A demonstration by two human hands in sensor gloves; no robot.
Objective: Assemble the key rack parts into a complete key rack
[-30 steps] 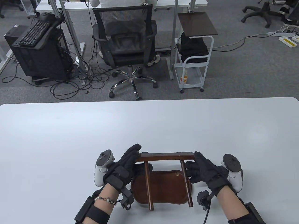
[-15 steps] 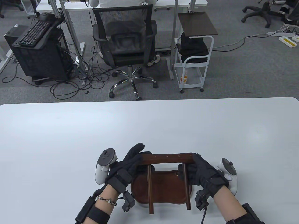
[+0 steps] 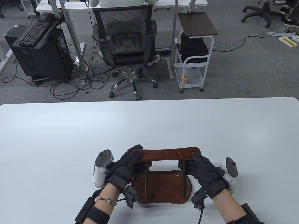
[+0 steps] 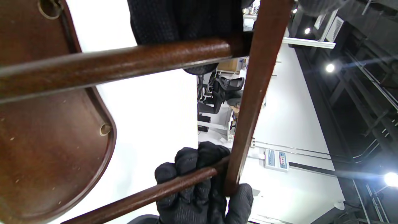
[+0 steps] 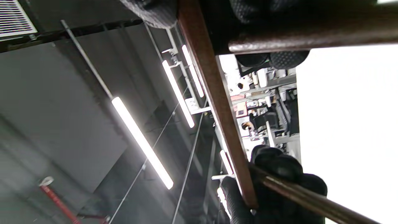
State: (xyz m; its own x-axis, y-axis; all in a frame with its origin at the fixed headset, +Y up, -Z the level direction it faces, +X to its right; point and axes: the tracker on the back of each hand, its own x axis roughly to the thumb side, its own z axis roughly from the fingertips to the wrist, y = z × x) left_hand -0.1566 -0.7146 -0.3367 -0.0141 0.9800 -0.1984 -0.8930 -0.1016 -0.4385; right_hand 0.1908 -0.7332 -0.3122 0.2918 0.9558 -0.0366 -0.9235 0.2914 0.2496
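The key rack's top bar [image 3: 166, 154] lies crosswise between the two hands, its long axis running from the left hand to the right, with a row of small holes visible along its upper face. Two round posts hang from it: the left post [image 3: 146, 179] and the right post [image 3: 185, 179], both reaching down to the wooden base tray [image 3: 163, 186], which rests on the white table [image 3: 149, 126] directly below the bar and between the wrists.

The left hand [image 3: 127, 163] grips the bar's left end, fingers wrapped over the joint with its post. The right hand [image 3: 202, 169] grips the right end likewise; the left wrist view shows its fingers [image 4: 199, 168] curled around the far post where it meets the bar.

The base carries a ringed socket hole [image 4: 105, 129] near its edge. Whether the post feet are already seated in their sockets cannot be told; the feet are hidden in the table view.

Judgement: the coming move turns on the posts standing square over the sockets, straight down from both hands. Each hand is nearest its own post, so an even downward press from both ends appears called for. Uneven pressure could tilt the frame and jam a post.
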